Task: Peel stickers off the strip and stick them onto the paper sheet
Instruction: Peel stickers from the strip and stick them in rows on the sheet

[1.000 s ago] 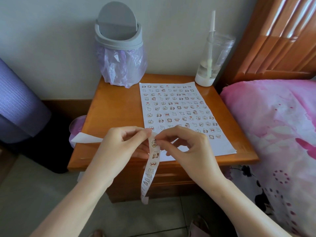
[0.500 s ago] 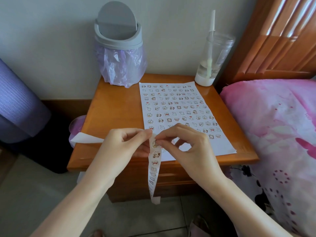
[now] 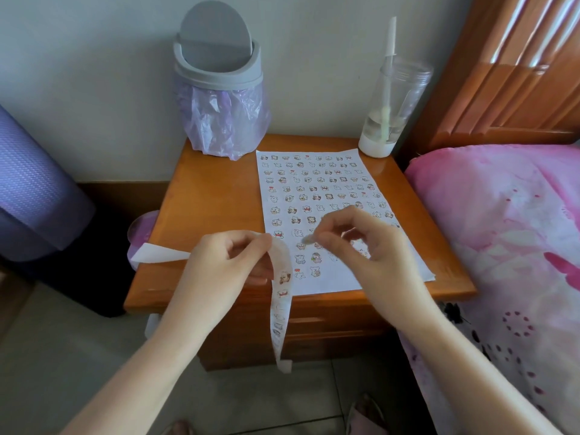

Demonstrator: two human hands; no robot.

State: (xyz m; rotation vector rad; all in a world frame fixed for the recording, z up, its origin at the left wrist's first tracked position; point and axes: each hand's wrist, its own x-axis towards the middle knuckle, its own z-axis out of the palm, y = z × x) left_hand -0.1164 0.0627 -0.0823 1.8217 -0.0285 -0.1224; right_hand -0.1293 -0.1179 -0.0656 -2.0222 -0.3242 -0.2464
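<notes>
My left hand [image 3: 226, 265] pinches the top of the strip [image 3: 282, 296], which hangs down below it, and my right hand [image 3: 364, 246] pinches one little sticker [image 3: 308, 238] just above the paper sheet [image 3: 314, 183] on the tabletop [image 3: 213, 196]. I should put it flat on a bare spot by the last row and rub it down. The sticker looks blurry, and my right hand hides the sheet under it.

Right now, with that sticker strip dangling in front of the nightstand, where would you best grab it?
Probably pinch the sticker strip by its flat faces just under the left hand, coming from the right: it hangs limp and thin, the nightstand front close behind it. The right hand is pinching a blurred sticker.
</notes>
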